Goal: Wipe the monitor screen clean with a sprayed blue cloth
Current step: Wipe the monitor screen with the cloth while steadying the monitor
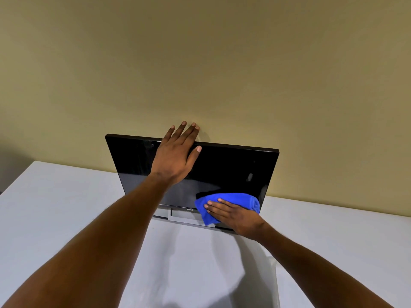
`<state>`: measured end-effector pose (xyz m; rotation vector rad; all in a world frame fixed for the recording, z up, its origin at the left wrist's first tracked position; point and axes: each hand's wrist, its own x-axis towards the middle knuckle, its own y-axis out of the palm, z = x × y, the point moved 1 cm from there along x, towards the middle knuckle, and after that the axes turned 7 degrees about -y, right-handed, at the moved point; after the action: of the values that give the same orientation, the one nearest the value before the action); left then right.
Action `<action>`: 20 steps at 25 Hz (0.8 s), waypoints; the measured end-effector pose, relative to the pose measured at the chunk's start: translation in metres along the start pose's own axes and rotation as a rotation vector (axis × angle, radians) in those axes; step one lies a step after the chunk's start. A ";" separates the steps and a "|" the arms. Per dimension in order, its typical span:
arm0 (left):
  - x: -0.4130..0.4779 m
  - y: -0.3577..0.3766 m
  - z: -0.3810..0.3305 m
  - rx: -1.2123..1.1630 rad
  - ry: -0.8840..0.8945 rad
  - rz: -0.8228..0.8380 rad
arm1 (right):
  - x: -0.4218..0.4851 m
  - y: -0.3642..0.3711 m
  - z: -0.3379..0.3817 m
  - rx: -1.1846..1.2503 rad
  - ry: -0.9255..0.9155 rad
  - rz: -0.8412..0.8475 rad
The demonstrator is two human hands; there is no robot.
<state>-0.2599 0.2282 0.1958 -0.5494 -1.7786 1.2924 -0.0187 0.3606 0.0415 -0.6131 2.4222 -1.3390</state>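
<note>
Two hands at work | right hand pressed flat, fingers spread, on blue cloth against lower right of monitor screen | left hand open, draped over top edge | monitor standing on white table before beige wall

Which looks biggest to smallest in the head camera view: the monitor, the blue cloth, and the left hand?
1. monitor, clearly largest.
2 and 3. left hand and blue cloth look about alike; the cloth is partly covered by the right hand, so no firm ranking.
</note>
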 end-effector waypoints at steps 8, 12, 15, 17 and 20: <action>0.000 -0.001 0.000 0.006 -0.002 0.032 | -0.083 -0.022 -0.047 0.017 0.030 -0.023; 0.000 -0.003 0.001 0.012 0.000 0.046 | -0.090 -0.043 -0.086 -0.042 0.146 -0.033; 0.000 -0.003 0.000 0.016 0.003 0.058 | -0.087 -0.059 -0.111 -0.035 0.309 -0.113; 0.000 -0.003 0.000 0.014 -0.001 0.054 | -0.077 -0.065 -0.117 -0.037 0.435 -0.161; -0.001 -0.002 -0.002 0.008 0.005 0.038 | -0.059 -0.057 -0.097 -0.024 0.577 -0.227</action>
<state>-0.2577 0.2276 0.1976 -0.5838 -1.7662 1.3226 0.0002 0.4336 0.1438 -0.5820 2.8851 -1.7820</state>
